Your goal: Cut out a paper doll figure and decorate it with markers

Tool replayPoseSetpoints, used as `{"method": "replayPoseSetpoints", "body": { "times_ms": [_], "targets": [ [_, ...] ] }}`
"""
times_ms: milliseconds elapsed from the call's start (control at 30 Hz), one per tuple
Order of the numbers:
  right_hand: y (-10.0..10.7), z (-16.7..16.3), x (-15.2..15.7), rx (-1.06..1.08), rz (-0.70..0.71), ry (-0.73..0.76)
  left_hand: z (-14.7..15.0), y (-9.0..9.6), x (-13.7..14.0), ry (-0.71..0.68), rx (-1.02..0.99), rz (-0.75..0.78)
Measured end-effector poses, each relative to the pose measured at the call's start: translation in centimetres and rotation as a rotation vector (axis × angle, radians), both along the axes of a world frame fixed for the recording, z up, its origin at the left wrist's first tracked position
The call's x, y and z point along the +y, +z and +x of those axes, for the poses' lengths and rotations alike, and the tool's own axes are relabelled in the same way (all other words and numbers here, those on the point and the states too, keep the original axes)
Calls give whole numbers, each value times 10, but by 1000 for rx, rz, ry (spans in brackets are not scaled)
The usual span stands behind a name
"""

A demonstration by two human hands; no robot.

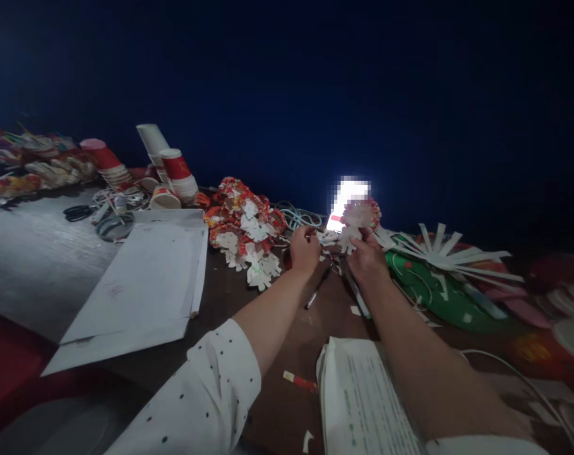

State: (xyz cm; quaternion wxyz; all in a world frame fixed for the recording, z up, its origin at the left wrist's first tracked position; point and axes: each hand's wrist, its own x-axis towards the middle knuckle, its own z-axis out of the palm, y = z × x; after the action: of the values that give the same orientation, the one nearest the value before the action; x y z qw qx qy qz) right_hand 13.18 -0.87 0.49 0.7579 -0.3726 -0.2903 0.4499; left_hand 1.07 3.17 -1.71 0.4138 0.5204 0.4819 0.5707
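Note:
My right hand (368, 256) pinches a paper cut-out figure (357, 224) with a round white body, a red patterned rim and a fringed lower end, held up in front of a glowing screen. Beside it, my left hand (305, 249) is closed with curled fingers; whatever they may hold is too small to make out. Left of that hand lies a pile of similar red-and-white paper cut-outs (246, 224). Between the forearms, a pen (317, 289) rests on the brown table among paper scraps.
A large white board (139, 284) lies at left, with stacked paper cups (177, 174) behind it. A tape roll (115, 226) is nearby. At right, a paper cup cut into strips (441, 253) sits over a green sheet (438, 294). Printed papers (362, 392) lie in front.

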Motion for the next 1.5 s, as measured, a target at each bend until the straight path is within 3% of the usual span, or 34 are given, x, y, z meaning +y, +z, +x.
{"method": "replayPoseSetpoints", "body": {
  "times_ms": [233,400,500,600,767,900,1033,1200,1333,1500],
  "targets": [
    [33,17,1,-120,53,-40,5,-12,11,-19,195,-46],
    [70,23,-13,-336,46,-74,2,-8,8,-28,254,-7],
    [78,21,-32,-344,80,-59,0,-3,6,-50,303,-25],
    [65,16,-52,-242,2,-68,-1,1,3,-80,351,-53],
    [20,5,-77,-131,-85,-51,-1,1,3,-90,424,-67],
    [0,1,-90,-83,-184,-13,2,-2,4,-97,298,-22],
    [-3,0,-95,-84,-194,8,6,4,0,-273,-48,5],
    [-3,-9,-97,-139,-273,28,7,19,-14,-693,-410,-276],
    [-5,-17,-97,-249,-317,49,5,23,-21,-828,-430,-308],
    [-4,-11,-100,-456,-325,83,3,16,-17,-814,-262,-256]
  ]
}}
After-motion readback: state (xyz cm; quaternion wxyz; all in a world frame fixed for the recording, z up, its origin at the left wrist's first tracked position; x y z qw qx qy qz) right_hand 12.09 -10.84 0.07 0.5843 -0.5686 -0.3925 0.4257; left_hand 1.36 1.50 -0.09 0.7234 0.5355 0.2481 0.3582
